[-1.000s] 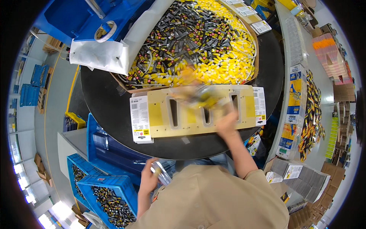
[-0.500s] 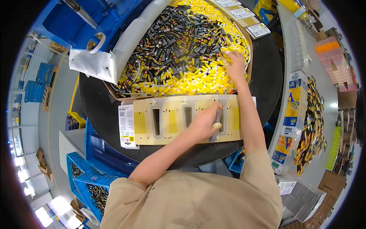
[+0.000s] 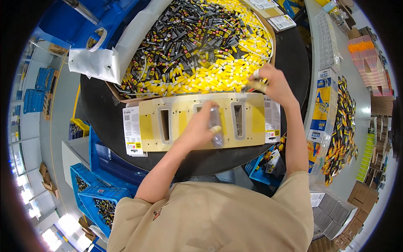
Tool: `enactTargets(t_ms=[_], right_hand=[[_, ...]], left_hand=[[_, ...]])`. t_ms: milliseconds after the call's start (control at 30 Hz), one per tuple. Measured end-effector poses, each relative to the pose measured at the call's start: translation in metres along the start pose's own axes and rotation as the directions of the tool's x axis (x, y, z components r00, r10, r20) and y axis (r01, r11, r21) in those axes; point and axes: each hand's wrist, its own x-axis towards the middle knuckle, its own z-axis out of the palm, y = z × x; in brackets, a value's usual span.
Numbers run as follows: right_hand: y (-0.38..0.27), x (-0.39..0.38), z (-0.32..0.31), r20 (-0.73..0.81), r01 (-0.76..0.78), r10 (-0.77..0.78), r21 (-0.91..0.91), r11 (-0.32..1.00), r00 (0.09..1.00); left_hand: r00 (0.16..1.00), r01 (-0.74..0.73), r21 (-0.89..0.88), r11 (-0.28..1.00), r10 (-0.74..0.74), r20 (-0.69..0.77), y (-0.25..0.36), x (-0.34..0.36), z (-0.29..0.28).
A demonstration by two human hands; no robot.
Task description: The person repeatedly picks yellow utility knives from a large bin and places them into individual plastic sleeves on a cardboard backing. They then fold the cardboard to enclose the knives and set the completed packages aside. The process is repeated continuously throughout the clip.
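Observation:
My left hand (image 3: 197, 129) is closed around a clear plastic blister shell (image 3: 216, 140) above a pale yellow slotted board (image 3: 256, 140). To the far right, my right hand (image 3: 273, 82) has its fingers pinched together over the board's far edge; motion blur hides what they hold, if anything. Both hands wear pale covers on some fingertips. Beyond the board lies a large heap of small black tubes (image 3: 176, 46) and yellow tubes with white tips (image 3: 210, 80). Printed cards (image 3: 132, 130) stick out from under the board's left end, and another card (image 3: 272, 119) from its right.
The board rests on a round black table (image 3: 100, 113). Blue bins (image 3: 103, 197) of small tubes stand at the lower left, and another blue bin (image 3: 262, 174) is right of me. A roll of tape (image 3: 96, 40) hangs at upper left. Packaged goods (image 3: 340, 130) pile on the right bench.
My right hand has drawn back from the heap toward the board's far right edge. My left hand, with the blister shell, has moved left off the right slot.

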Motion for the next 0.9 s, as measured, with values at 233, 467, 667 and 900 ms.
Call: enactTargets(t_ms=[233, 467, 667, 900], right_hand=[[-0.020, -0.001, 0.047, 0.097, 0.039, -0.032, -0.078, 0.996, 0.995], [0.006, 0.106, 0.134, -0.310, -0.415, 0.350, -0.175, 0.893, 0.884], [0.016, 0.147, 0.143, -0.169, -0.616, 0.593, -0.259, 0.744, 0.788], [-0.063, 0.054, 0.115, -0.023, -0.430, 0.458, 0.305, 0.850, 0.889]], left_hand=[[0.991, 0.098, 0.397, 0.913, -0.051, -0.127, -0.019, -0.007, -0.024], [0.994, 0.113, -0.057, 0.992, -0.113, 0.012, -0.046, -0.039, -0.050], [0.966, 0.160, 0.306, 0.938, -0.085, -0.246, -0.065, -0.048, -0.082], [0.955, 0.271, 0.431, 0.861, -0.184, -0.233, -0.061, -0.063, -0.112]])
